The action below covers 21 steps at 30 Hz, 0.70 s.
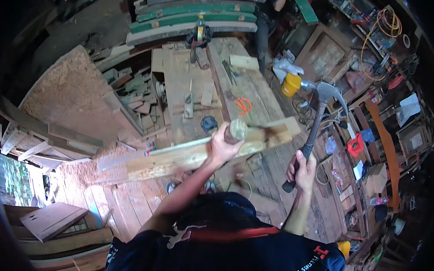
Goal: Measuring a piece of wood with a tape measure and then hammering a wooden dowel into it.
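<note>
Hammer (316,121) and wood (238,130) in hand
Left hand (222,148) clasps the wood (its round end pale); right hand (303,171) grips the hammer's handle.

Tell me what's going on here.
A person is working with both hands. The left hand grips a round-ended wooden piece, its end facing up, in front of a long plank; its lower end is hidden. The right hand holds a claw hammer by its handle, head raised and apart from the piece. Orange-handled scissors lie on the table beyond.
</note>
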### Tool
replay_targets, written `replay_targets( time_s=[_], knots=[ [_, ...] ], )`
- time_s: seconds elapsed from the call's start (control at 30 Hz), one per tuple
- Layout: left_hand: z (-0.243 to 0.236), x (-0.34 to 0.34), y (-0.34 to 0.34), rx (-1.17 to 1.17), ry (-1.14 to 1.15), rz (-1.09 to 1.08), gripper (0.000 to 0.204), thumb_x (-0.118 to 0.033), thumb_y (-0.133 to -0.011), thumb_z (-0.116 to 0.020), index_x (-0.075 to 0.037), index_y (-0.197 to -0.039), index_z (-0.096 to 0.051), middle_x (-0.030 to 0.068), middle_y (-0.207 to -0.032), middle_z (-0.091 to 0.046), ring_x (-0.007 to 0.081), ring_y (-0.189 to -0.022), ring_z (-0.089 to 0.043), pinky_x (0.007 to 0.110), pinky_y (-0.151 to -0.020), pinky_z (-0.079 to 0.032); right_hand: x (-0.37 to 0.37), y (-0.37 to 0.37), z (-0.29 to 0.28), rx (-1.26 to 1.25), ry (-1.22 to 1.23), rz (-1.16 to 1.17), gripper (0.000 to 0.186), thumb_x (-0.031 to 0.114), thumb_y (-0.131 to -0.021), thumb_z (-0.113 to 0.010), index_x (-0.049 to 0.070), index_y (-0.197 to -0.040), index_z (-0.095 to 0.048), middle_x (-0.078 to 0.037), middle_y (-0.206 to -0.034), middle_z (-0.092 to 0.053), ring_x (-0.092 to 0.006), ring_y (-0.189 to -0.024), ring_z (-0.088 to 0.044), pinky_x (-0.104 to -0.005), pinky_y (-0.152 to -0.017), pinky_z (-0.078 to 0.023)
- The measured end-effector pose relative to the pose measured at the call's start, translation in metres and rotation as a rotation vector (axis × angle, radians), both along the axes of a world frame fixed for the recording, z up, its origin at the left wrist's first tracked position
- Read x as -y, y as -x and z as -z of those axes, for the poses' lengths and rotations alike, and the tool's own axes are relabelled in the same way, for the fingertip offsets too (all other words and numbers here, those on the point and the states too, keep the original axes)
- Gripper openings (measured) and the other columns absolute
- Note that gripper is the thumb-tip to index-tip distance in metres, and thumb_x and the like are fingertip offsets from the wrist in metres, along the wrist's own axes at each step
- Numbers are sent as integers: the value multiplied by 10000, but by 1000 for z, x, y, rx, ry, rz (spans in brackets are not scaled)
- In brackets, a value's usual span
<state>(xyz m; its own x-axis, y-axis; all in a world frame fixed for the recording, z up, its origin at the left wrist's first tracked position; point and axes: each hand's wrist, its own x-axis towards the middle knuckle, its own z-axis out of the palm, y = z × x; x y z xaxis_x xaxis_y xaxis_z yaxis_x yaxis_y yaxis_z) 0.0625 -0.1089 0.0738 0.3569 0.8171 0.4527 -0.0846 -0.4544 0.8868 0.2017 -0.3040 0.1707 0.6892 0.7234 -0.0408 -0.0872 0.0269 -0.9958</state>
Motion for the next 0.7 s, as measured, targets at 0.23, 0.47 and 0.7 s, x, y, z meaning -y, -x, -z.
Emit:
replay_targets(
  time_s=[0.23,0.47,0.7],
  knots=[
    [9,-12,-3,66,1,-20,410,-93,-594,-782,-8,-925,-556,145,-742,-641,240,-654,-661,319,-595,-495,37,24,-43,314,237,-141,181,145,-915,-563,29,-802,-482,8,-506,-464,-65,-378,-432,-223,-349,-322],
    [-9,-7,-4,104,75,58,378,-54,-637,-762,-2,-964,-579,92,-759,-661,165,-684,-644,281,-646,-505,29,56,-59,337,36,-114,188,161,-906,-569,18,-809,-493,-1,-525,-480,-70,-410,-427,-230,-394,-344],
    [-12,-4,-5,96,33,17,314,-61,-623,-751,-7,-873,-568,92,-707,-636,156,-614,-620,289,-612,-486,31,48,-53,554,515,-309,211,180,-877,-611,39,-755,-513,16,-510,-455,-68,-447,-421,-266,-431,-321]
  ],
)
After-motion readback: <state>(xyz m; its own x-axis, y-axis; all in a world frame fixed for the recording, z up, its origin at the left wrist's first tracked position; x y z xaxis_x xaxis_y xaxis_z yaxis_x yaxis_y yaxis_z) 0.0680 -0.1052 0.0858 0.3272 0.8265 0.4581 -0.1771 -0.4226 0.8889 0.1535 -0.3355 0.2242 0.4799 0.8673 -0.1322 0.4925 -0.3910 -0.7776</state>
